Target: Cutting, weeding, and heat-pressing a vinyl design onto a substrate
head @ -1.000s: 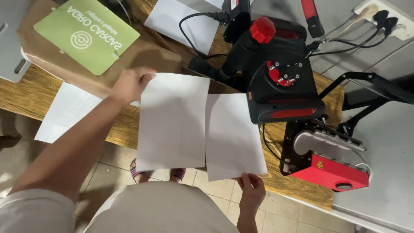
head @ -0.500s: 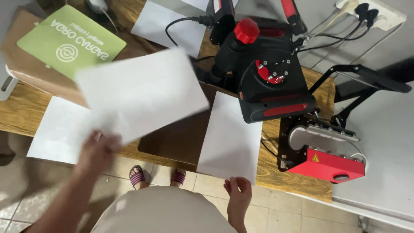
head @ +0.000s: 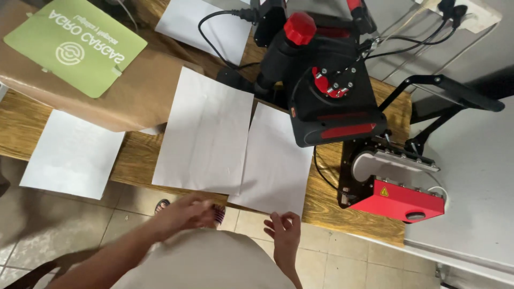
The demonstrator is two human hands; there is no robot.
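Left sheet (head: 206, 134): now flat at desk (head: 134, 160) front edge, overlapping right sheet (head: 276, 160), no longer lifted | left hand (head: 184, 211): released, empty | right hand (head: 284, 230): pinching right sheet's front edge | pair sits aligned beside heat press (head: 332, 91).

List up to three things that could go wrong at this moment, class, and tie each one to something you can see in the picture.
1. Both middle white sheets overhang the wooden table's front edge, so a nudge could send them to the floor.
2. The right hand touches the right sheet's hanging edge; the left hand is blurred beside it, so a crease seems possible.
3. That sheet reaches under the black and red press, where it might snag.
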